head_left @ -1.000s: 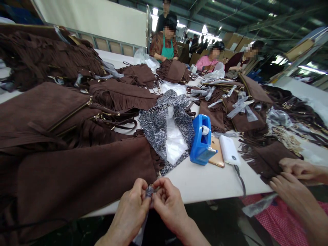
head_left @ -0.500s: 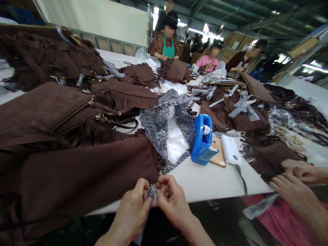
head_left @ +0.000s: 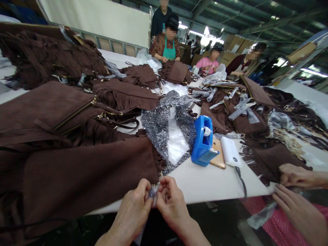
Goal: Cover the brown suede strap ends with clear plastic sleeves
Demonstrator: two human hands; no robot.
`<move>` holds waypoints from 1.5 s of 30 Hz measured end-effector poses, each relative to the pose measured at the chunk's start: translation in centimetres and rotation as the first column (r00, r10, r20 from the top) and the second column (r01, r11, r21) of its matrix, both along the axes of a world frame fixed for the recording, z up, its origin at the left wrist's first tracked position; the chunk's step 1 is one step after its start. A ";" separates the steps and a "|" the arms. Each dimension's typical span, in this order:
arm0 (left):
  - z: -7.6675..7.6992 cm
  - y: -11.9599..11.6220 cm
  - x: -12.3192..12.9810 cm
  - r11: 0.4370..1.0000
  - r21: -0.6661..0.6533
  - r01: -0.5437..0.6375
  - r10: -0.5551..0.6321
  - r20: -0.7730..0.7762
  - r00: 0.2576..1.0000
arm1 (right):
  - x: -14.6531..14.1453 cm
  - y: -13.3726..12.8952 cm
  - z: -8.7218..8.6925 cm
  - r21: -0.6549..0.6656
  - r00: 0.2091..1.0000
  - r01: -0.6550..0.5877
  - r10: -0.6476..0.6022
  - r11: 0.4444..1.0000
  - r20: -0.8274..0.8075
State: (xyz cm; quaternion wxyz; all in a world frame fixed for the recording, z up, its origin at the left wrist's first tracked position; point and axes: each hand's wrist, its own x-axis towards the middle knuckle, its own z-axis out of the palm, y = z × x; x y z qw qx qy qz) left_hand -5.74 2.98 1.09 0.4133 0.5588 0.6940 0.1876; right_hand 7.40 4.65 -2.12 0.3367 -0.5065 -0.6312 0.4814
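Note:
A large brown fringed handbag [head_left: 89,174] lies flat along the table's front edge. At its right corner, beside a gold metal clasp, my left hand [head_left: 133,205] pinches a clear plastic wrap [head_left: 153,190]. My right hand [head_left: 171,200] is closed on the same wrap, thumb against fingers, close to the left. A tail of the plastic hangs below my hands. What lies between the fingertips is partly hidden. Just beyond, a black-and-white patterned cloth [head_left: 156,126] carries a stack of clear plastic sheets [head_left: 175,143].
A blue tape dispenser [head_left: 202,143], a gold phone [head_left: 219,155] and a white power bank [head_left: 230,152] with a cable stand right of centre. Brown bags [head_left: 46,106] pile up left and right. A co-worker's hands [head_left: 294,177] work at the right edge; more people sit across.
My right hand has closed more firmly onto the plastic wrap, which shows more between my hands. The co-worker's nearer hand at right has shifted a little.

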 end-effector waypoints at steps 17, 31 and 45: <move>-0.1 -1.1 0.4 0.924 -0.265 -0.276 0.381 0.580 0.720 | 0.1 -2.6 1.9 -0.423 0.989 -0.003 -0.059 0.906 -0.133; -2.4 -4.5 2.2 0.883 -0.100 -0.459 0.447 0.481 0.754 | -0.9 -1.0 2.6 -0.661 0.937 0.037 -0.257 0.749 -0.238; -2.8 -4.2 2.8 0.727 -0.554 -0.406 0.672 0.696 0.253 | -0.1 -1.1 1.9 -0.434 0.996 -0.037 -0.005 0.900 -0.094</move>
